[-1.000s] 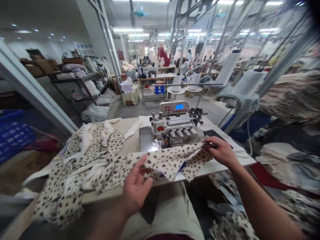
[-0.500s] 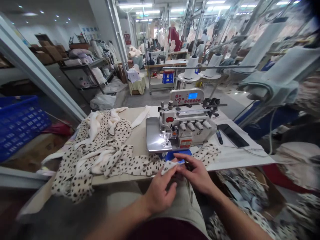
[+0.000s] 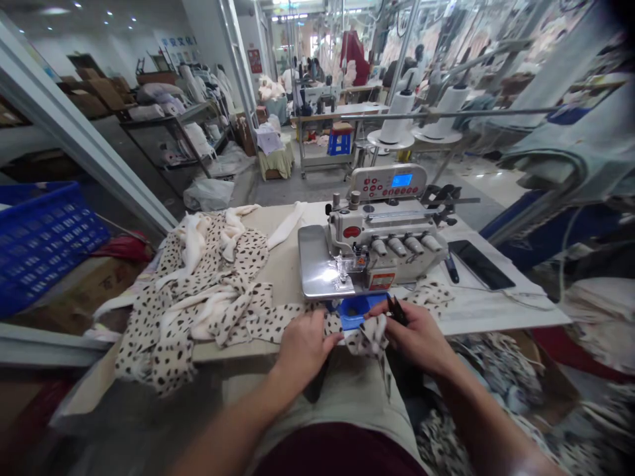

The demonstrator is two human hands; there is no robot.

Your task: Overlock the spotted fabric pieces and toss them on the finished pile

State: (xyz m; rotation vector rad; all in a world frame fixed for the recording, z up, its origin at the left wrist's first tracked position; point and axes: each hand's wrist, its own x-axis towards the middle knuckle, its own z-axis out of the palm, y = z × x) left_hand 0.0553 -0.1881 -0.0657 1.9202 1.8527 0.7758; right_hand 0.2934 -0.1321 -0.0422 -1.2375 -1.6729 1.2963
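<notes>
My left hand (image 3: 303, 347) is closed on the end of a cream fabric strip with dark spots (image 3: 278, 322), which lies along the table's front edge. In my right hand (image 3: 419, 336), a small bunched piece of spotted fabric (image 3: 368, 338) is pinched between thumb and fingers. A dark pointed tool (image 3: 397, 311), which looks like thread snips, sticks up from the same hand. Just beyond the hands stands an overlock sewing machine (image 3: 387, 231) with a lit display. Below its metal plate, a blue tray (image 3: 354, 309) shows between my hands.
A heap of spotted fabric (image 3: 208, 291) covers the table's left side. On the right lie a phone (image 3: 481, 264) and a dark pen-like tool (image 3: 451, 268). Thread cones (image 3: 398, 118) stand behind the machine. A blue basket (image 3: 44, 244) is at far left; fabric scraps (image 3: 501, 377) fill a box below right.
My hands were together at the small fabric piece; now they are apart. The left has moved onto the spotted strip, the right holds the bunched piece. The view has shifted slightly.
</notes>
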